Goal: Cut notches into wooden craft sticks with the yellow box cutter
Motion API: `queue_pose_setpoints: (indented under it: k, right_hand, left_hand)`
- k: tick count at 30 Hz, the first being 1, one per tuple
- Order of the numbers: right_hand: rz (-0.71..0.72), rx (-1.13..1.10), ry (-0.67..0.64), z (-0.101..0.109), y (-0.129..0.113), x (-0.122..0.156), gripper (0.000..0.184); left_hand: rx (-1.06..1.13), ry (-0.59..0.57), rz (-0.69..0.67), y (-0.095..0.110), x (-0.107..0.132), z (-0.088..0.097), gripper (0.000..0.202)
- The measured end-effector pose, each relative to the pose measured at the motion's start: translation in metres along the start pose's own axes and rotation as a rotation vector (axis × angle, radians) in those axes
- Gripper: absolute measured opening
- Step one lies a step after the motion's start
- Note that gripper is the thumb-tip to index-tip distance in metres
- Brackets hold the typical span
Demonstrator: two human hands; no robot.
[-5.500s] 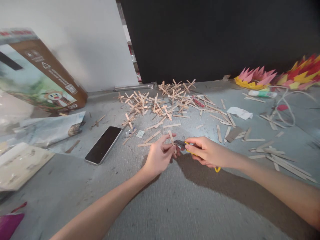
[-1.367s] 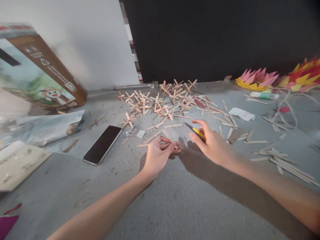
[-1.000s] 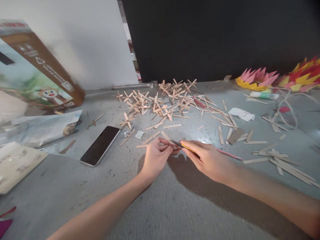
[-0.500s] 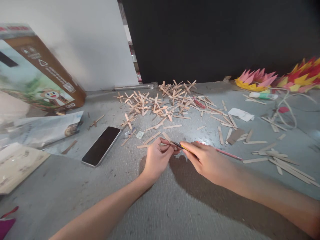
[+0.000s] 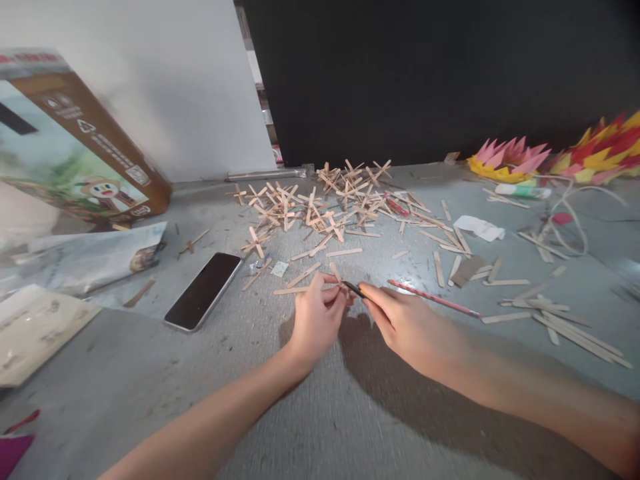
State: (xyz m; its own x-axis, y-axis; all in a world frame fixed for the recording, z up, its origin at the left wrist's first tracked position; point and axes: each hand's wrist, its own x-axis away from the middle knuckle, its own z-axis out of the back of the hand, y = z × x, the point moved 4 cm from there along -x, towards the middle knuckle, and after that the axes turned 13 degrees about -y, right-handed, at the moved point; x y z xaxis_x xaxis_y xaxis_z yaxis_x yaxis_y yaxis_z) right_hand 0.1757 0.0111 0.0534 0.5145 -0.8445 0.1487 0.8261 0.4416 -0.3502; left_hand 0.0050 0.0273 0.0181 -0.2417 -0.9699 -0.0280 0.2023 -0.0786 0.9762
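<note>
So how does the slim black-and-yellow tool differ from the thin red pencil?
The slim black-and-yellow tool is held in the right hand, while the thin red pencil lies loose on the grey tabletop. The tool is largely hidden by that hand; the pencil shows along its length. The tool's visible part is mostly black, the pencil mostly red. Both are narrow and slant down rightward in the picture.

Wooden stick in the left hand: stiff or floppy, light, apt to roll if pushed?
The wooden stick is probably light, being thin and narrow. Likely fairly stiff too: its exposed end juts straight from the left hand. Its flat shape suggests sliding rather than rolling.
</note>
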Motion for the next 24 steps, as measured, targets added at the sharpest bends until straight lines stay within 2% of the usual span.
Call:
queue_pose_setpoints:
  k: [10,18,24]
  right_hand:
    - [0.028,-0.117,-0.001,0.007,-0.005,0.000,0.030]
    - [0.007,-0.211,-0.067,0.014,-0.003,-0.001,0.029]
    - [0.065,-0.354,-0.089,0.021,0.008,-0.007,0.034]
  left_hand:
    - [0.032,-0.012,-0.009,0.005,0.002,-0.001,0.015]
    - [-0.022,-0.044,0.002,0.002,0.000,0.001,0.012]
    - [0.204,-0.104,0.021,-0.003,-0.004,0.000,0.025]
